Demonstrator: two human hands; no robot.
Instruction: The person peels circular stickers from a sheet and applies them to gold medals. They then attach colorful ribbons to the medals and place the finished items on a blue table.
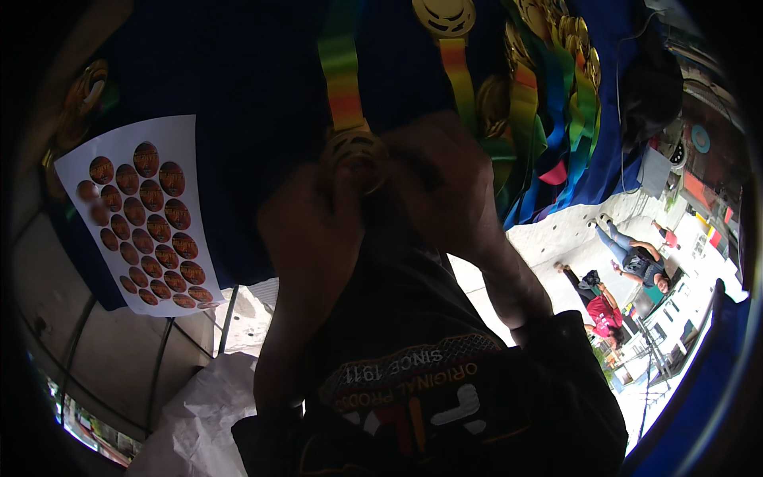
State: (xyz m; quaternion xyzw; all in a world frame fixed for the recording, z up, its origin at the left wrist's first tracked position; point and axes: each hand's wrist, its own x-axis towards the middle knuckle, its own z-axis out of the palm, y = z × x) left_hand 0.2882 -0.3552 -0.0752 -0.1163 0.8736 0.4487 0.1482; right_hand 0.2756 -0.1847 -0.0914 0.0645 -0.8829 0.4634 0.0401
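Nearest, the person's dark shirt (405, 334) with a printed chest fills the lower middle, and both forearms reach up past it. The left hand (311, 226) is clamped on a gold medal (355, 147), its thumb lying over the face near the lower left rim. The right hand (445, 187) meets the medal's right side; its fingertips sink into shadow, so I cannot tell whether its grip is closed on the rim or on something small. The medal sits between the two hands, its green, yellow and orange ribbon (340, 67) running away over the table (246, 87), which is draped in dark blue cloth. A reddish round patch shows low on the medal's face, too dim to make out.

The step in hand seems to be close work on that face, possibly with a round sticker. If so, the next move calls for a steady left hold while the right fingertips centre the round and press its edge flat.

Left of the hands lies a white sheet (203, 230) of round red-orange stickers. Beyond, another medal (445, 14) lies at the top, and a heap of medals (568, 32) with bright ribbons crowds the right. Farther off, people (606, 312) show on sunlit ground.
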